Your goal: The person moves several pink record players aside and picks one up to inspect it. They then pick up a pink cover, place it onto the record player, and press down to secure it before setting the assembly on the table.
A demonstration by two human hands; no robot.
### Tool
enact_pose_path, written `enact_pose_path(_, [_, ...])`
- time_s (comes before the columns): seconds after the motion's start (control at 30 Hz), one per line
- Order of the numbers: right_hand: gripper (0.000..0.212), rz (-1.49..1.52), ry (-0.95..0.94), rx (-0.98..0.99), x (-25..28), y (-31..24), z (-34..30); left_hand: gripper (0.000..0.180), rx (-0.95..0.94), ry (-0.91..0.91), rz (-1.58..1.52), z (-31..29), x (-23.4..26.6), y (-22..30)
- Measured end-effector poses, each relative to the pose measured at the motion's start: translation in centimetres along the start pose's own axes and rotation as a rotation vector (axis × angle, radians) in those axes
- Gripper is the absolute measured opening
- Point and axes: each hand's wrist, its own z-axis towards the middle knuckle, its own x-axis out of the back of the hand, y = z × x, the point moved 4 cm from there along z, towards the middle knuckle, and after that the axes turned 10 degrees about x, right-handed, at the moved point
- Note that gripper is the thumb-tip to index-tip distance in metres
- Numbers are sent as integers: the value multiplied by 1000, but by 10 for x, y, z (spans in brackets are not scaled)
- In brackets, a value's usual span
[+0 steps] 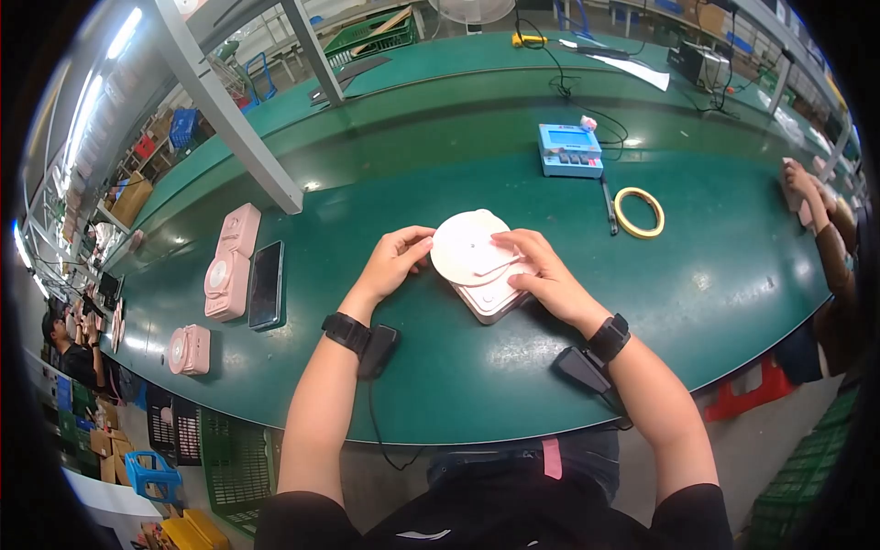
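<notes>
In front of me on the green table is a small pale device shaped like a record player (490,301), with a round white disc (463,240) on top and a short arm across it. My left hand (396,261) has its fingers curled, thumb and fingertips at the disc's left edge. With my right hand (547,277) I grip the device's right side, fingers bent over the top near the arm. The device's underside is hidden. Black bands circle both my wrists, each with a wired black box beside it.
To the left lie several pink devices (227,284) beside a dark phone (267,285). A blue meter (570,151), a black pen-like tool (609,206) and a yellow tape roll (639,213) sit at the right. A grey post (234,115) rises at the back left. Other people work at both ends.
</notes>
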Motion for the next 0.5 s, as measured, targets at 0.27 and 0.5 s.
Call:
enact_pose_path(0.27, [45,-66,70,35,1,-1,-1,31,-4,-3,-10,2,0,-2])
enact_pose_path(0.5, [20,-486,-194,454,-4,-34,-5,31,6,-7,-11,2,-3,-2])
